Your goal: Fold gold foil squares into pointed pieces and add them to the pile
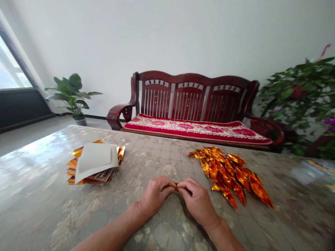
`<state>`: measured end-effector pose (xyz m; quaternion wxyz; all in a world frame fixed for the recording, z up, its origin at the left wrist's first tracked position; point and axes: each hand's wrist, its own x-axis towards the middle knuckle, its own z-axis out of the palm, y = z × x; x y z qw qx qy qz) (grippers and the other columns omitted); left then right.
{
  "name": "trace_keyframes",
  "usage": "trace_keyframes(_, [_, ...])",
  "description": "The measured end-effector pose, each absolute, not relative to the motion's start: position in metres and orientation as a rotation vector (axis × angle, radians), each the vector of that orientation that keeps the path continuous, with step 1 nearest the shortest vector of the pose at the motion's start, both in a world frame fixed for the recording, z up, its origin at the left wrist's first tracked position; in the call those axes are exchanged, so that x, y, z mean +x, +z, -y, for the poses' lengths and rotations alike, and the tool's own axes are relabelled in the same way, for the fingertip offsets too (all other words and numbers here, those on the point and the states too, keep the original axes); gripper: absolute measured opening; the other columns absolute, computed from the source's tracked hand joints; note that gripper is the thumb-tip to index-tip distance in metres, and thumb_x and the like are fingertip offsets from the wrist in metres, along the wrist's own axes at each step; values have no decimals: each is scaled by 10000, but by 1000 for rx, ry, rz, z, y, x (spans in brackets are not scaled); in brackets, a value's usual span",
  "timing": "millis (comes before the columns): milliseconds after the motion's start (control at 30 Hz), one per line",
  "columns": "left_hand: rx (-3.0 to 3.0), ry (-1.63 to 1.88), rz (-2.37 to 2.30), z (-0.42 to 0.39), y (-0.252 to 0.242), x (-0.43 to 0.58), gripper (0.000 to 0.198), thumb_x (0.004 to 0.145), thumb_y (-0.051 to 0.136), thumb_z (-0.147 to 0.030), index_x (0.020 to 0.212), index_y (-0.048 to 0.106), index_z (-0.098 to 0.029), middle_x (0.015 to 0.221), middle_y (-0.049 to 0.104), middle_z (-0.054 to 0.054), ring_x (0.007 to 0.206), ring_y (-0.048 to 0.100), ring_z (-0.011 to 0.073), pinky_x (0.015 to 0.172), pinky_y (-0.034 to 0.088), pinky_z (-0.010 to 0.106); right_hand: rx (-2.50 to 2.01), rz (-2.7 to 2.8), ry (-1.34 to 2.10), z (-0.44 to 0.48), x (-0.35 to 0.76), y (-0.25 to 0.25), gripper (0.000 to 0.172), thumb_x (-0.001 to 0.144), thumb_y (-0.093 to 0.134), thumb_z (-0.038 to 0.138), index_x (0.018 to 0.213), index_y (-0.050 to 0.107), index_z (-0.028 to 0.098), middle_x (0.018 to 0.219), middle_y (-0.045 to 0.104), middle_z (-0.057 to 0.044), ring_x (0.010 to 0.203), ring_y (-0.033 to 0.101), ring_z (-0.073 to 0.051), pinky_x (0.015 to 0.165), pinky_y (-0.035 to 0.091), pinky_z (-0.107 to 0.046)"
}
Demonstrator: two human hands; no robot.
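Observation:
My left hand [157, 192] and my right hand [195, 197] meet over the middle of the table, their fingertips almost touching. Both pinch a small piece of orange-gold foil paper [176, 185]; the fingers cover most of it, so its shape is hidden. To the right lies a pile of folded orange-gold foil pieces [222, 169], pointed at the ends and shiny. On the left sits a stack of foil paper sheets [95, 162], loosely squared, with pale undersides facing up on top and gold edges sticking out.
A patterned cover lies over the table [125, 223]. Beyond it stands a dark red wooden bench [188, 94] with a red floral seat cover [183, 127]. A potted plant [73, 92] is at the left; leafy plants [309, 90] and a clear plastic bag [311, 170] are at the right.

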<state>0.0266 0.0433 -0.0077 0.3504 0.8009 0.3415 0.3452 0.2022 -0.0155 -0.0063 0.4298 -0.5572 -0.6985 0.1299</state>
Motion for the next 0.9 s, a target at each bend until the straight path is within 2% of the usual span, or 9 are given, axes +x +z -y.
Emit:
trace_keyframes(233, [2072, 876, -884, -46, -7, 22, 192, 848, 617, -132, 887, 762, -251, 864, 772, -43, 825, 704, 131, 780, 490, 192, -1261, 1750, 321, 13, 206, -11, 187, 879, 572, 104, 857, 702, 237, 868, 674, -17, 823, 645, -153, 763, 496, -248])
trace_keyframes(900, [2114, 947, -829, -41, -5, 22, 167, 860, 582, -114, 837, 703, -228, 819, 756, -41, 780, 702, 114, 744, 492, 178, -1140, 1731, 213, 15, 202, -8, 208, 879, 573, 90, 880, 722, 235, 847, 710, -22, 793, 678, -144, 735, 544, -238])
